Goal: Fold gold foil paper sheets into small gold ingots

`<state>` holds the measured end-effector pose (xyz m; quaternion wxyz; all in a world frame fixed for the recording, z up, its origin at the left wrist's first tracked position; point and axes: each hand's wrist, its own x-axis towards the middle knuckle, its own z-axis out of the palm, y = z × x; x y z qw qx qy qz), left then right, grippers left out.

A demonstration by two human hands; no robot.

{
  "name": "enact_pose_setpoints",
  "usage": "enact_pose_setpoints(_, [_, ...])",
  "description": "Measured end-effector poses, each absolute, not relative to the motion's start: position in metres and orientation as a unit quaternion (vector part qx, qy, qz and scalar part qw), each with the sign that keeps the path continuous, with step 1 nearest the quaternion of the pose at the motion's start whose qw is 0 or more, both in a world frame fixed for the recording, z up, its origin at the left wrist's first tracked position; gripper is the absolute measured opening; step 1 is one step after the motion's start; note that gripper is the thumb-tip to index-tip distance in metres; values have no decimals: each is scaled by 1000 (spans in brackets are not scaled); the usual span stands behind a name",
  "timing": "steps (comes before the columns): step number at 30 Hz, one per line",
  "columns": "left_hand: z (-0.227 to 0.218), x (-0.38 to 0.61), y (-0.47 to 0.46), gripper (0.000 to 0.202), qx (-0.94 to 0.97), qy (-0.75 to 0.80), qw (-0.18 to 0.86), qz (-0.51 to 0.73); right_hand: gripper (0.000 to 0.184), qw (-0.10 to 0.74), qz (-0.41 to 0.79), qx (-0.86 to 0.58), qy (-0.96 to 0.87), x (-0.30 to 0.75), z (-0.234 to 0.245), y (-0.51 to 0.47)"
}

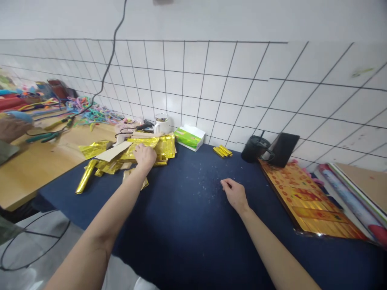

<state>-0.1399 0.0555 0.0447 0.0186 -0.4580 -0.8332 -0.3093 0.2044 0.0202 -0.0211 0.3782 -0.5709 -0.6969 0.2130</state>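
My left hand [145, 157] reaches out to a pile of gold foil sheets [142, 147] at the back left of the dark blue table [187, 209]; its fingers curl down onto the top sheets. A piece of brown cardboard [113, 151] lies on the pile beside it. My right hand [234, 193] rests on the blue surface near the middle, fingers loosely curled, nothing visible in it. A rolled gold foil tube [84, 177] lies at the pile's left edge.
Small folded gold pieces [223, 151], a green tissue box [189, 137] and a white mug [161, 124] sit near the tiled wall. A black device [269, 150] and a gold-and-red printed stack [308, 197] lie right. A wooden table [36, 161] with colourful clutter stands left.
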Motion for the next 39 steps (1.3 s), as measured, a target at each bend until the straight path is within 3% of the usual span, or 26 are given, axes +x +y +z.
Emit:
enact_pose_setpoints(5, [66, -97, 48, 26, -533, -755, -69, -377, 33, 408, 236, -562, -679, 203, -21, 21])
enact_pose_setpoints(10, [82, -24, 25, 30, -615, -603, -270, -430, 32, 456, 289, -551, -637, 206, -22, 22])
enact_pose_setpoints(15, [67, 15, 17, 32, -629, -526, -389, -421, 35, 516, 320, -534, -588, 208, -24, 23])
enact_pose_setpoints(21, [20, -3, 29, 24, -651, -593, -324, -346, 40, 541, 307, -564, -543, 214, -35, 34])
enact_pose_setpoints(25, [16, -17, 22, 53, -700, -602, -210, -321, 47, 536, 247, -600, -539, 219, -36, 36])
enact_pose_setpoints(28, [16, -11, 12, 63, -788, -530, -189, -250, 45, 513, 199, -596, -585, 218, -27, 27])
enact_pose_setpoints(31, [4, 1, 2, 82, -880, -447, -145, -74, 47, 386, 187, -557, -711, 212, -20, 16])
enact_pose_setpoints(35, [-12, 6, -2, 85, -894, -429, -122, -29, 73, 110, 157, -500, -844, 204, -17, 6])
enact_pose_setpoints(39, [-15, 1, -1, 83, -901, -421, -103, -22, 81, -10, 98, -499, -861, 209, -15, 0])
